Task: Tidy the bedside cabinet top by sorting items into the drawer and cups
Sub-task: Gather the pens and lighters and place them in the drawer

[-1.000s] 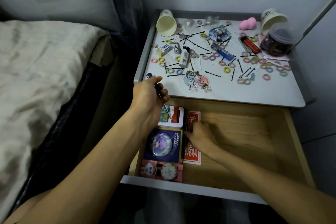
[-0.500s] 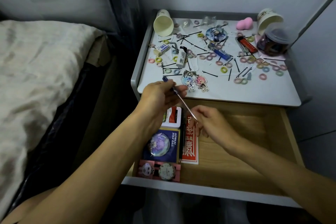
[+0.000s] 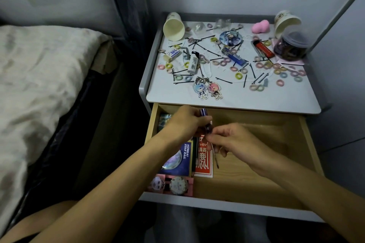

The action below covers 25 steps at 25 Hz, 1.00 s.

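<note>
Left grip [image 3: 182,123], right grip [image 3: 234,141] hold screwdriver [image 3: 206,126] over half-bare drawer [image 3: 258,175]

My left grip [image 3: 184,122] is covering most of the purple handle of the screwdriver [image 3: 208,127]; my right grip [image 3: 231,140] is hiding the shaft's middle. Below both grips, the red card [image 3: 203,165] is lying half covered, its print blurring.

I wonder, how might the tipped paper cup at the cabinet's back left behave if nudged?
The paper cup lies on its side, so it would probably roll, curving since it tapers. It looks empty and thin-walled, so likely light and easily crushed.
</note>
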Motion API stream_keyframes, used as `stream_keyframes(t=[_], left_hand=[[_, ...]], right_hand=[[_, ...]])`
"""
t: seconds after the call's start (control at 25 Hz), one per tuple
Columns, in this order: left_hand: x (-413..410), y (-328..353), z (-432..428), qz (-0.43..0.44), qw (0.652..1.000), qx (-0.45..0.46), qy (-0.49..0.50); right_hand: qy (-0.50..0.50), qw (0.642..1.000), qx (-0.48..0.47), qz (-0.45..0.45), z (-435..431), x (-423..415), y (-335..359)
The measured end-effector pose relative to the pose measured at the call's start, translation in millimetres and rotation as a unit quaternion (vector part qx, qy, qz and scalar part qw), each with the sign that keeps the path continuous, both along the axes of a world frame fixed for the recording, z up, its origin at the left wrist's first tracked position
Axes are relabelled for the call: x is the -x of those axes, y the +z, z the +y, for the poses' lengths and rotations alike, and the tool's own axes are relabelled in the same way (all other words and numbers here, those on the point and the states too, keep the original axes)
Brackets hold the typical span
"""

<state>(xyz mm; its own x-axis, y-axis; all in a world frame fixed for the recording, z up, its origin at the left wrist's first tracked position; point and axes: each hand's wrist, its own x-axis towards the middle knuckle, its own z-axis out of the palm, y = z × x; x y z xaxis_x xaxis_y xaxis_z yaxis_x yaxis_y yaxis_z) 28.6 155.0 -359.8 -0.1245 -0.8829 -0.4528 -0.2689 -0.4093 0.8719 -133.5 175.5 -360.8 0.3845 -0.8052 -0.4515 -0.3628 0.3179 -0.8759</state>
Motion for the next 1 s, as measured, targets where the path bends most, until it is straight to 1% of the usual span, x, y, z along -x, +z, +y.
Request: stream_keyframes(t=[0.04,0.08,0.12,0.16,0.2,0.24,0.28,0.32,0.36,0.44,0.52,0.6,0.84,1.0], left_hand=[[-0.7,-0.3,-1.1,-0.020,1.000,0.002,-0.008],[-3.2,0.3,-1.8,-0.063,0.998,0.014,-0.021],[-8.0,0.0,-2.9,-0.137,0.989,0.039,-0.035],[-14.8,0.2,-3.7,-0.234,0.969,0.073,-0.041],[-23.2,0.0,-3.4,-0.338,0.934,0.109,-0.035],[-32.5,0.7,-1.8,-0.423,0.896,0.133,-0.024],[-40.0,1.0,-0.6,-0.477,0.868,0.139,-0.017],[-44.7,2.0,0.9,-0.503,0.854,0.129,-0.019],[-46.4,1.0,1.2,-0.512,0.851,0.110,-0.031],[-44.4,-3.3,2.2,-0.496,0.862,0.080,-0.066],[-43.0,-7.8,1.7,-0.483,0.869,0.064,-0.087],[-44.5,-10.1,0.5,-0.482,0.869,0.066,-0.090],[-41.6,-12.6,-0.6,-0.513,0.848,0.080,-0.107],[-41.1,-14.2,-2.2,-0.528,0.837,0.082,-0.117]], right_hand=[[-0.001,1.000,-0.007,-0.013,-0.8,-0.2,-1.9],[-0.002,1.000,-0.013,-0.025,-1.7,-0.9,-5.2],[-0.005,0.999,-0.021,-0.029,-2.2,-1.3,-10.5],[-0.013,0.999,-0.032,-0.023,-2.7,-1.9,-18.3],[-0.023,0.999,-0.045,-0.004,-2.9,-1.5,-28.4],[-0.033,0.998,-0.057,0.021,-3.4,-1.2,-39.6],[-0.042,0.996,-0.064,0.047,-5.2,-1.2,-51.6],[-0.051,0.994,-0.067,0.069,-8.1,-1.9,-63.2],[-0.061,0.992,-0.064,0.087,-11.8,-3.6,-74.2],[-0.086,0.989,-0.042,0.112,-20.5,-13.3,-91.8],[-0.103,0.984,0.003,0.145,-27.3,-24.8,-105.3],[-0.112,0.977,0.047,0.176,-31.8,-33.0,-114.9],[-0.122,0.961,0.120,0.217,-36.7,-39.5,-120.0],[-0.104,0.958,0.140,0.227,-35.4,-39.6,-118.6]])
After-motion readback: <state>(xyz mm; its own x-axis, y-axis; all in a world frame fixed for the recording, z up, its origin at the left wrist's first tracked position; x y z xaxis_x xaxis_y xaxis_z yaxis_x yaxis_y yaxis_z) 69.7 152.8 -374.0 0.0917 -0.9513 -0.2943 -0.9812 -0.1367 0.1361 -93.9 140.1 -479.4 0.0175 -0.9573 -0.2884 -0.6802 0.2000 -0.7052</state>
